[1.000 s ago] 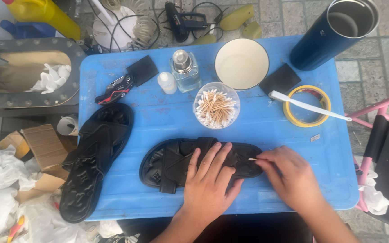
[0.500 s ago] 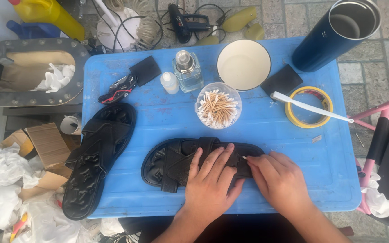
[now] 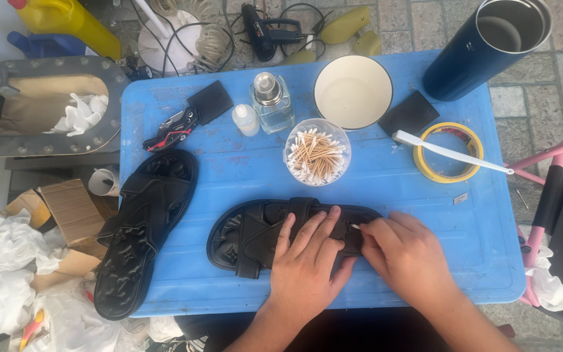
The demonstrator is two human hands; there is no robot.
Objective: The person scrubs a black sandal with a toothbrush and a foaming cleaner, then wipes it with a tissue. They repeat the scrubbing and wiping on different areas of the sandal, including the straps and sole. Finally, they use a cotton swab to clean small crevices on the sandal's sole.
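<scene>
Two hands unmoved | left hand [image 3: 307, 261] flat on sandal [image 3: 255, 238] | right hand [image 3: 405, 257] pinching swab [image 3: 354, 227]

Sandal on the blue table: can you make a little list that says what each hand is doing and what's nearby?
left hand: flat on the black sandal, fingers spread
right hand: pinching a cotton swab against the sandal
other sandal: lies apart, at the table's left edge
table: blue plastic
behind the sandal: clear cup of swabs

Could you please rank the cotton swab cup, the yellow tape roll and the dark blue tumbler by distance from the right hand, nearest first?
From the right hand:
1. Cotton swab cup, up and leftward.
2. Yellow tape roll, up and rightward; close to the cup's distance.
3. Dark blue tumbler, far corner.
</scene>
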